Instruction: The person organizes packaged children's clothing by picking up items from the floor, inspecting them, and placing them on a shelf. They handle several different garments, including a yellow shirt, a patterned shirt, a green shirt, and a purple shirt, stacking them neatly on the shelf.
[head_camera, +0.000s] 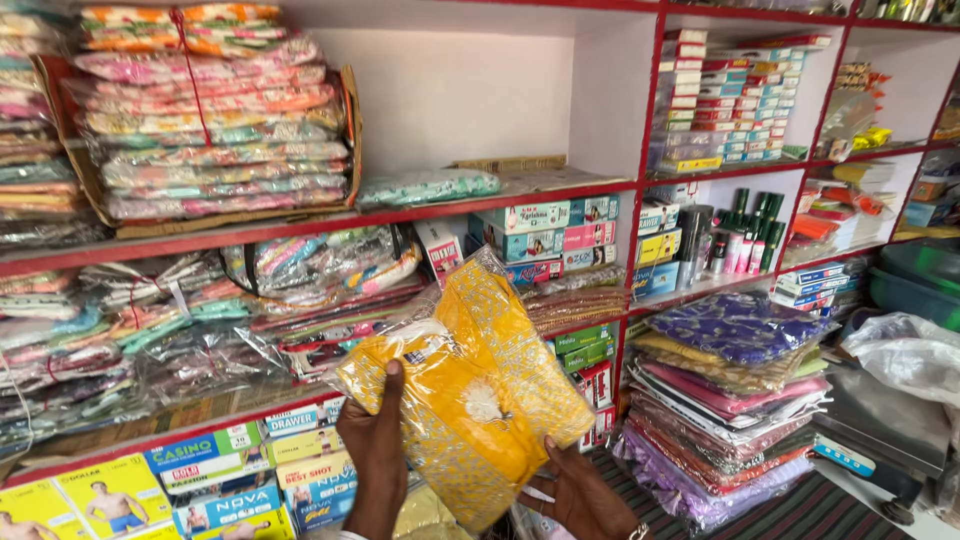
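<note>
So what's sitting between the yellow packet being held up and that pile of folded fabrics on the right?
In the head view, stacked small boxes on the shelves stand between the yellow packet and the fabric pile.

Yellow embroidered garment packet (470, 390), clear-wrapped, held tilted before shelves
</note>
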